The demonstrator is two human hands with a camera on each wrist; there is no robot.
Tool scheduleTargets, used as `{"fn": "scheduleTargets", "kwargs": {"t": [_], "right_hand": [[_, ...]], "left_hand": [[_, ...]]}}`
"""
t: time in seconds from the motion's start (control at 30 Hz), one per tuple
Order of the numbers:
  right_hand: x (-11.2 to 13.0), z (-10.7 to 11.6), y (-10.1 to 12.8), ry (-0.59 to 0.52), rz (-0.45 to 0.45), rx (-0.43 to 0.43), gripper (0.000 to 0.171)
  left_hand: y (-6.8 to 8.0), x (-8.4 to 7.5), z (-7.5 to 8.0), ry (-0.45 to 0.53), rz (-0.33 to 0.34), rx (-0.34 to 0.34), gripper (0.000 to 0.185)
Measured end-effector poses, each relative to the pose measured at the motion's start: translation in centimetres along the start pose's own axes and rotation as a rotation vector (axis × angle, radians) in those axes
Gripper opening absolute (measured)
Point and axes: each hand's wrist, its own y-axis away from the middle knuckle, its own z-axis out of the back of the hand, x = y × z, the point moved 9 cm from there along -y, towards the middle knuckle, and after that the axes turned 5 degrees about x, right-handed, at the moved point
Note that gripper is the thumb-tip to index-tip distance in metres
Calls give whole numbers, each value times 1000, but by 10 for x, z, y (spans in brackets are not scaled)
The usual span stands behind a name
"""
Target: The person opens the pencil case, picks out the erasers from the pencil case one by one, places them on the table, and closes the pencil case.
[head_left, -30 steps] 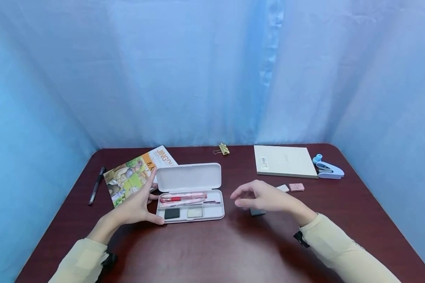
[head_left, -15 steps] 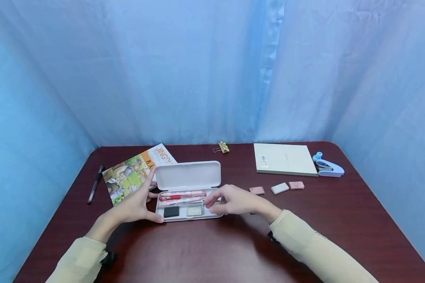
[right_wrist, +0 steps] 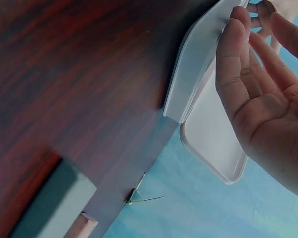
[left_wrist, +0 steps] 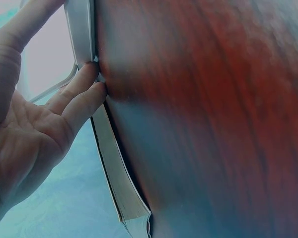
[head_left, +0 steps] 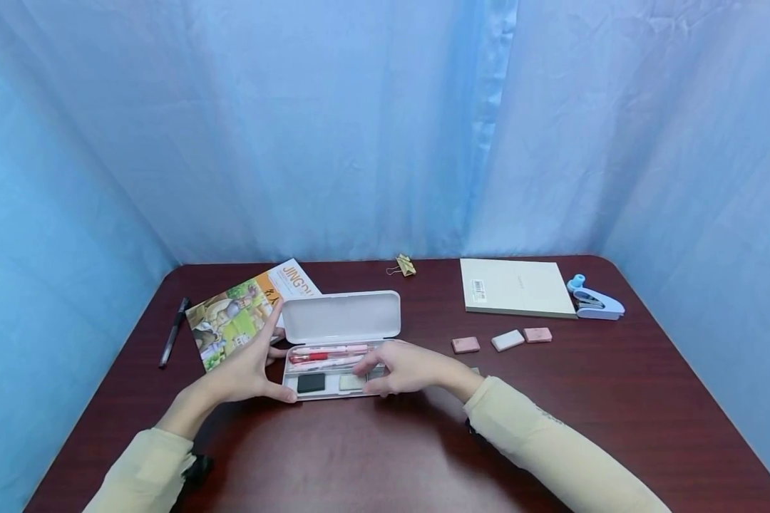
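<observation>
A white pencil case (head_left: 329,396) lies open on the dark red table (head_left: 385,456), its lid (head_left: 341,317) folded back. Red and pink pens (head_left: 324,354), a black eraser (head_left: 311,383) and a pale eraser (head_left: 349,382) lie in the tray. My left hand (head_left: 257,367) rests against the case's left end, thumb along the front and fingers straight; in the left wrist view its fingertips (left_wrist: 89,82) touch the case (left_wrist: 79,29). My right hand (head_left: 394,370) lies over the tray's right part. Its thumb (right_wrist: 233,39) touches the rim (right_wrist: 188,74), palm open and holding nothing.
A grey eraser (head_left: 475,370) sits behind my right wrist, also seen as a dark block (right_wrist: 49,203). Two pink erasers (head_left: 465,345) (head_left: 537,335) and a white one (head_left: 507,340) lie to the right. Picture book (head_left: 237,320), black pen (head_left: 173,333), binder clip (head_left: 404,267), notepad (head_left: 516,288), blue stapler (head_left: 595,303).
My right hand has moved left from above the grey eraser to the right part of the case. The left hand and the case have stayed in place.
</observation>
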Motion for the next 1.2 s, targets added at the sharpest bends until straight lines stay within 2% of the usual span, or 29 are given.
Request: {"fn": "scheduleTargets", "kwargs": {"t": [0.17,0.47,0.83,0.97,1.2], "right_hand": [[2,-1,-3,71,6,-7,32],[2,-3,-9,53,-41,24,35],[7,1,-16,265,-118,-40,31],[7,-1,-19,223,-101,-32,33],[3,-2,-17,54,-84,-15,34]], "left_hand": [[0,-1,0,3,2,3,144],[0,-1,0,3,0,3,144],[0,-3,1,21,1,4,145],[0,-2,0,15,7,6,144],[-1,-1,0,15,-17,7,146]]}}
